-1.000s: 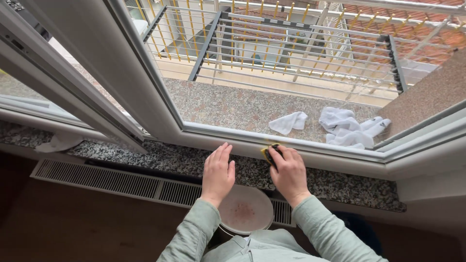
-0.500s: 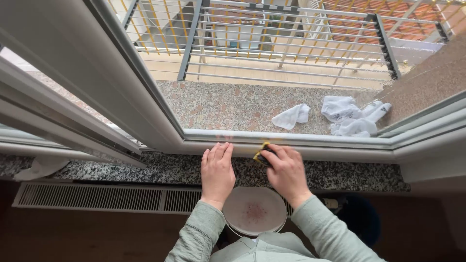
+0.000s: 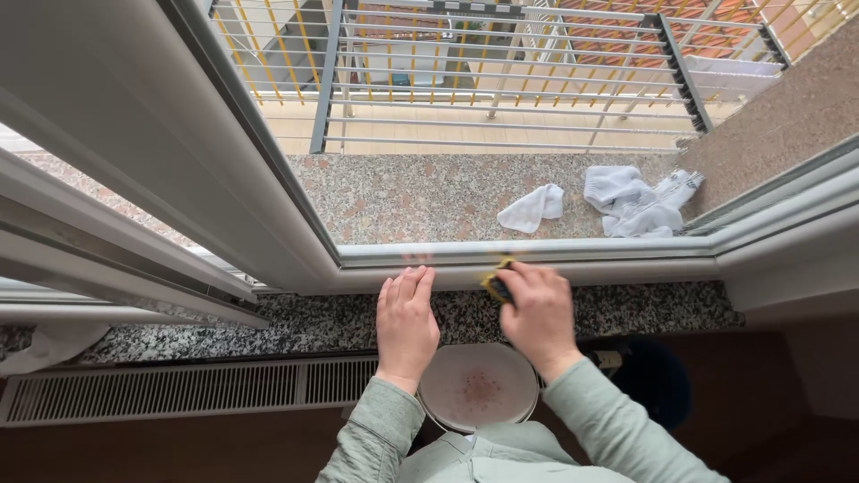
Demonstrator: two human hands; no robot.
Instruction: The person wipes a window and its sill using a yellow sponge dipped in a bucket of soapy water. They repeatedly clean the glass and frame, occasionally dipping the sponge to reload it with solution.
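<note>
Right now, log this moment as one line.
left hand: flat on stone sill | right hand: presses sponge against window frame | white rags outside | pale bowl below

We are looking at a speckled, polished granite sill (image 3: pixel 295 324) and a smooth, glossy white plastic window frame (image 3: pixel 573 259). Soft white cloths (image 3: pixel 637 204) are lying on rough, matt stone (image 3: pixel 420 192).
</note>
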